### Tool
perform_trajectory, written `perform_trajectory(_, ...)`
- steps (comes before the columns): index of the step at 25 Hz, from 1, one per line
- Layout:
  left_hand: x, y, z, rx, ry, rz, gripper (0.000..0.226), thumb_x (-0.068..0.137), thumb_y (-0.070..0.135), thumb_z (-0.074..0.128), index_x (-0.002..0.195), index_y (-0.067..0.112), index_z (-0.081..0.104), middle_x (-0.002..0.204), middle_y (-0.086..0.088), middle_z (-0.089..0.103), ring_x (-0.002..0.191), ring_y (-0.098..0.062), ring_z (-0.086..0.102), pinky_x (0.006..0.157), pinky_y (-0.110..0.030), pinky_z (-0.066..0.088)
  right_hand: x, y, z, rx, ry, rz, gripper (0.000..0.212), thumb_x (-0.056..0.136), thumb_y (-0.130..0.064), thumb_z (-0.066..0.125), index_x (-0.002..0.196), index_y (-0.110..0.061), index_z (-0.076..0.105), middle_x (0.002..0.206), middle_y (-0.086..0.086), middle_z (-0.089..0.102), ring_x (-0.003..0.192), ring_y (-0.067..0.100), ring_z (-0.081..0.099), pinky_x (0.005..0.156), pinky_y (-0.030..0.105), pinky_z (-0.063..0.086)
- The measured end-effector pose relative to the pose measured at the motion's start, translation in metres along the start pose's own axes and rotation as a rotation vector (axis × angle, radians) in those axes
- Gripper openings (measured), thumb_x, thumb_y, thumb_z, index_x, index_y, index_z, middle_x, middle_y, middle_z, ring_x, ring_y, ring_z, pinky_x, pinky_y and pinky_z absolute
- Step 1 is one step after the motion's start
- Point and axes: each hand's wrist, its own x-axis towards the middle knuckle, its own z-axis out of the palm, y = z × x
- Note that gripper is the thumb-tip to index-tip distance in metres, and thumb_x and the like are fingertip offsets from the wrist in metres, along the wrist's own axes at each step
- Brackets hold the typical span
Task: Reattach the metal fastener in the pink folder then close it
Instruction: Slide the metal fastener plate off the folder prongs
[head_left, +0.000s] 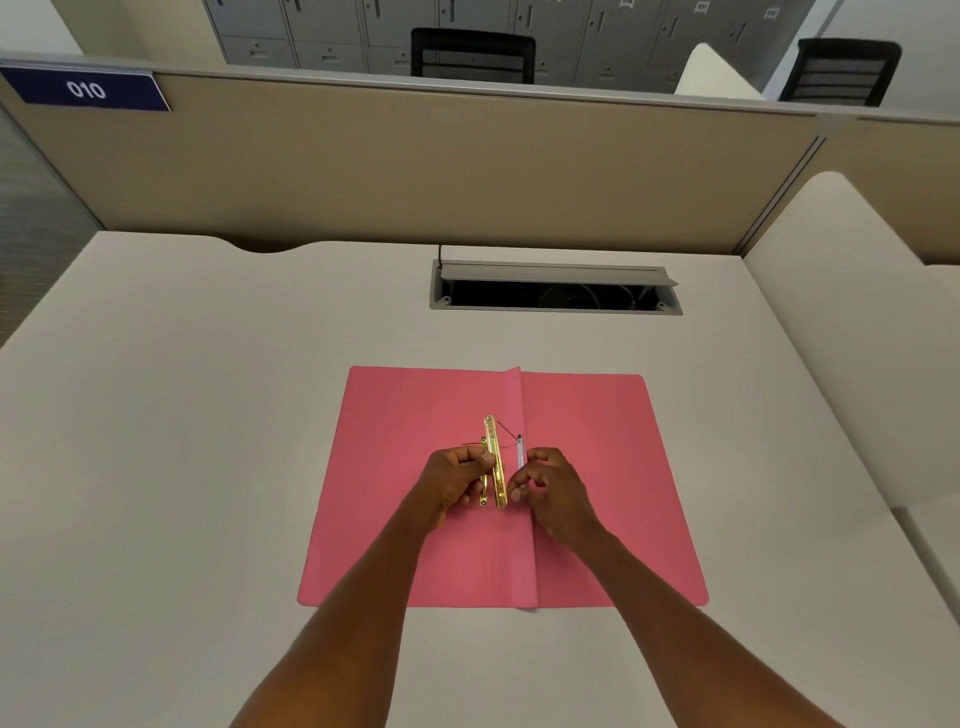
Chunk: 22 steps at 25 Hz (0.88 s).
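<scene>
The pink folder (587, 467) lies open and flat on the white desk, its raised spine fold running down the middle. A gold metal fastener bar (494, 457) stands over the left flap just beside the spine. My left hand (457, 480) is shut on the bar from the left, thumb on top. A thin silver prong (521, 453) rises at the spine, and my right hand (553, 491) pinches it from the right. Parts of the fastener are hidden under my fingers.
An open cable hatch (556, 293) with a grey lid sits in the desk behind the folder. A beige partition (415, 171) closes the far side, with a blue "010" label (85, 89) at left. A white side panel (852, 332) borders the right.
</scene>
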Motion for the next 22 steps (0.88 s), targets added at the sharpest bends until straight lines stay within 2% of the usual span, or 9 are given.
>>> perform_trajectory(3, 0.0, 0.0, 0.001, 0.013, 0.002, 0.002, 0.01, 0.092, 0.024, 0.068, 0.095, 0.017, 0.073, 0.078, -0.018, 0.063, 0.049, -0.011, 0.048, 0.043, -0.019, 0.039, 0.0, 0.0, 0.0, 0.006, 0.007, 0.005, 0.014, 0.074, -0.02, 0.076, 0.076, -0.033, 0.074, 0.123, -0.007, 0.055, 0.112, 0.017, 0.055, 0.094, 0.043, 0.05)
perform_trajectory(6, 0.001, 0.0, 0.002, 0.011, 0.017, 0.005, 0.008, 0.092, 0.023, 0.067, 0.095, 0.018, 0.073, 0.078, -0.017, 0.063, 0.047, -0.009, 0.049, 0.044, -0.02, 0.038, -0.001, -0.001, -0.002, 0.037, -0.016, 0.004, 0.026, 0.074, -0.017, 0.076, 0.072, -0.041, 0.07, 0.123, -0.008, 0.054, 0.114, 0.016, 0.054, 0.096, 0.041, 0.049)
perform_trajectory(11, 0.003, 0.0, 0.004, 0.01, 0.018, 0.013, 0.009, 0.092, 0.022, 0.067, 0.097, 0.017, 0.073, 0.076, -0.016, 0.063, 0.045, -0.008, 0.049, 0.043, -0.019, 0.038, -0.002, -0.003, -0.006, 0.084, -0.035, -0.007, 0.02, 0.078, -0.014, 0.074, 0.082, -0.033, 0.074, 0.122, -0.006, 0.054, 0.113, 0.013, 0.054, 0.095, 0.035, 0.049)
perform_trajectory(13, 0.004, 0.001, 0.004, 0.006, 0.018, 0.012, 0.011, 0.093, 0.022, 0.067, 0.099, 0.016, 0.073, 0.078, -0.017, 0.064, 0.045, -0.008, 0.049, 0.042, -0.019, 0.038, 0.001, -0.004, -0.012, 0.108, 0.022, -0.028, 0.021, 0.082, -0.012, 0.07, 0.086, -0.032, 0.07, 0.12, -0.004, 0.055, 0.106, 0.013, 0.057, 0.092, 0.031, 0.05)
perform_trajectory(15, 0.004, 0.001, 0.005, 0.002, 0.015, 0.009, 0.012, 0.093, 0.022, 0.067, 0.1, 0.016, 0.073, 0.079, -0.017, 0.065, 0.044, -0.008, 0.05, 0.041, -0.019, 0.038, 0.008, -0.005, -0.017, 0.084, 0.131, -0.064, 0.019, 0.082, -0.01, 0.067, 0.091, -0.026, 0.067, 0.113, -0.003, 0.058, 0.096, 0.011, 0.058, 0.088, 0.034, 0.052)
perform_trajectory(17, 0.004, 0.001, 0.005, -0.001, 0.012, 0.005, 0.011, 0.093, 0.022, 0.066, 0.1, 0.015, 0.072, 0.079, -0.017, 0.065, 0.043, -0.007, 0.05, 0.041, -0.018, 0.038, 0.022, -0.009, -0.021, 0.046, 0.173, -0.074, 0.021, 0.082, -0.008, 0.067, 0.097, -0.022, 0.067, 0.108, -0.003, 0.062, 0.094, 0.011, 0.057, 0.086, 0.034, 0.051)
perform_trajectory(22, 0.003, 0.004, 0.006, -0.022, -0.002, -0.012, 0.011, 0.094, 0.02, 0.066, 0.099, 0.014, 0.072, 0.071, -0.012, 0.066, 0.041, -0.007, 0.051, 0.041, -0.019, 0.039, 0.063, -0.018, -0.015, -0.072, 0.068, -0.029, 0.026, 0.082, -0.023, 0.074, 0.107, -0.03, 0.071, 0.12, -0.003, 0.065, 0.11, 0.02, 0.054, 0.093, 0.037, 0.045)
